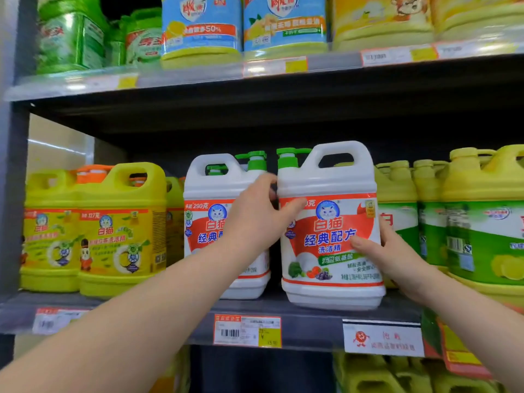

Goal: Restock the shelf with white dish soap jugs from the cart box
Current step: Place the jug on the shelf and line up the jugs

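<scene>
Store aisle, grey shelf (297, 321) lined with price tags (246, 330), yellow jugs (122, 228) either side. A white dish soap jug (329, 239) is stood near the shelf's front edge, gripped at its sides by the left hand (255, 217) and right hand (388, 256), thumbs on the label. A second white jug (209, 199) is parked just beside it.
</scene>
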`<move>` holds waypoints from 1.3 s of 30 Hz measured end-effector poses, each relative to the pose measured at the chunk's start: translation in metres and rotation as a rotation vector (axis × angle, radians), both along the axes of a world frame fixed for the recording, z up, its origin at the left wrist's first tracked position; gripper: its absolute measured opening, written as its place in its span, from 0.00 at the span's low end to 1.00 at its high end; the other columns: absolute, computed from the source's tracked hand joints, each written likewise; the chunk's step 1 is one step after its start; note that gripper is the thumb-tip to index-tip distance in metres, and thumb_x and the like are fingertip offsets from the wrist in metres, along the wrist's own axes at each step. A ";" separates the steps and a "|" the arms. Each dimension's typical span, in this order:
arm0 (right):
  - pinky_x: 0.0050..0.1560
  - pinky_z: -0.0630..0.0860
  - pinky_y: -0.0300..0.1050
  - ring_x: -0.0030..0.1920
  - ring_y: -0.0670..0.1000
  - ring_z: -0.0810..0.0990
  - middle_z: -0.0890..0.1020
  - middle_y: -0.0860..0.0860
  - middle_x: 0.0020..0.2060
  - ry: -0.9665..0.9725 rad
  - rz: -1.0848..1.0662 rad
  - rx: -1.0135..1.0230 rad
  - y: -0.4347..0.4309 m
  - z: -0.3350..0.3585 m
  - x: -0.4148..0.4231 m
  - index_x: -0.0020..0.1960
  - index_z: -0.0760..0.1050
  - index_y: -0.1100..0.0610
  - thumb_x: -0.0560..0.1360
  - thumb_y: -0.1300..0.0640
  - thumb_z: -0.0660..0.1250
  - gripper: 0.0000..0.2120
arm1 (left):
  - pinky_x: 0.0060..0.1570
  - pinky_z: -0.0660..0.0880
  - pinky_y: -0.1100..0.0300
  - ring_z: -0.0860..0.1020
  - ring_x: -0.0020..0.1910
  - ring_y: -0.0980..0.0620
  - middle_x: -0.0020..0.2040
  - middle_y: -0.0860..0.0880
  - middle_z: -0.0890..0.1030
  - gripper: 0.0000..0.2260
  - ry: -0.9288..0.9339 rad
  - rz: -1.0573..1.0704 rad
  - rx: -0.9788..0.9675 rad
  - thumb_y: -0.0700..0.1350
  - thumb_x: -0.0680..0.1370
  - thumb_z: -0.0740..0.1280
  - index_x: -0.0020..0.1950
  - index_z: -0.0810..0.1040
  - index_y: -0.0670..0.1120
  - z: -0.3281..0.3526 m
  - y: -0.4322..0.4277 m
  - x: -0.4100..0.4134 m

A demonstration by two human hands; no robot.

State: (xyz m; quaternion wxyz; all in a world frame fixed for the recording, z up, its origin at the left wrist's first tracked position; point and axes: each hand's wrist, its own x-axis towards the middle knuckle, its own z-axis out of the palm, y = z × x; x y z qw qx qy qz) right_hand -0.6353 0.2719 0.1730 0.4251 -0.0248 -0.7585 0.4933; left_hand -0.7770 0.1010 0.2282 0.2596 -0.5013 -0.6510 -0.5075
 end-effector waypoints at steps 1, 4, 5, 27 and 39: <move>0.35 0.80 0.37 0.45 0.46 0.86 0.84 0.46 0.51 -0.007 -0.001 -0.013 0.000 -0.001 0.000 0.65 0.65 0.43 0.56 0.44 0.74 0.39 | 0.33 0.67 0.65 0.72 0.38 0.63 0.42 0.62 0.73 0.17 0.077 0.056 0.066 0.58 0.73 0.67 0.58 0.70 0.54 0.007 -0.003 -0.002; 0.29 0.77 0.32 0.40 0.41 0.85 0.83 0.41 0.48 -0.048 -0.018 -0.042 -0.001 0.000 0.000 0.63 0.63 0.40 0.57 0.45 0.73 0.37 | 0.44 0.72 0.55 0.75 0.48 0.50 0.53 0.51 0.75 0.18 0.312 0.267 0.106 0.55 0.75 0.65 0.62 0.72 0.49 0.033 -0.011 -0.020; 0.28 0.77 0.31 0.39 0.40 0.85 0.82 0.41 0.47 -0.059 -0.023 -0.048 -0.001 0.000 0.000 0.62 0.62 0.40 0.57 0.45 0.73 0.36 | 0.52 0.72 0.51 0.73 0.56 0.47 0.58 0.48 0.75 0.20 0.392 0.373 0.040 0.55 0.75 0.65 0.63 0.72 0.48 0.042 -0.013 -0.029; 0.61 0.73 0.59 0.62 0.54 0.73 0.73 0.53 0.62 -0.061 -0.624 0.089 -0.050 0.007 -0.029 0.68 0.62 0.52 0.55 0.43 0.81 0.47 | 0.65 0.63 0.42 0.66 0.69 0.41 0.71 0.47 0.69 0.47 0.555 0.738 -0.401 0.77 0.64 0.56 0.76 0.55 0.54 0.071 -0.019 -0.089; 0.60 0.71 0.51 0.62 0.49 0.70 0.69 0.47 0.63 -0.051 -0.731 0.285 -0.078 -0.001 -0.038 0.73 0.54 0.48 0.60 0.39 0.76 0.48 | 0.70 0.53 0.38 0.56 0.75 0.41 0.75 0.47 0.62 0.44 0.537 0.657 -0.371 0.74 0.68 0.54 0.77 0.52 0.51 0.062 -0.017 -0.094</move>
